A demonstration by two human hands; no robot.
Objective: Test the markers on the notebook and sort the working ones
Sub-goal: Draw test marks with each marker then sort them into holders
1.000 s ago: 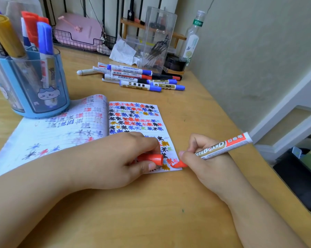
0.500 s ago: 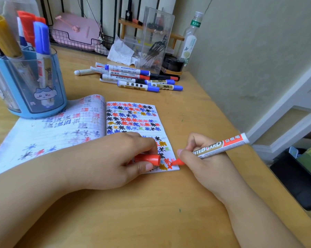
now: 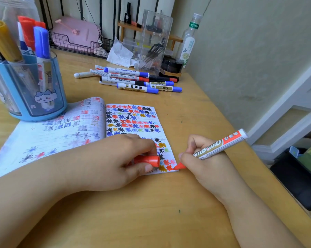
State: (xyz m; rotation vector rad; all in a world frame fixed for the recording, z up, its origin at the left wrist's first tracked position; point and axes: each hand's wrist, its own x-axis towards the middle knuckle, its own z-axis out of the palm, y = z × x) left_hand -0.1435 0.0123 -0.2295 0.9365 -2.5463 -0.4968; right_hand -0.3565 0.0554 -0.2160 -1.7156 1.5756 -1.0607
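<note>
A: Change since a second ago?
B: Little. Right hand (image 3: 203, 158) still pinches the marker (image 3: 221, 145), tip on the notebook (image 3: 133, 120) bottom corner; fresh red marks show there.
A: Left hand (image 3: 118, 161)?
B: Fingers curled round the cap (image 3: 147, 160), resting on the page. Marker works.

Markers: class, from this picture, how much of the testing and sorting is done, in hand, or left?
Done: the notebook page is nearly full of test marks, and markers stand in the blue holder. In hand: the red whiteboard marker is marking. Left: the pile of markers behind.
</note>
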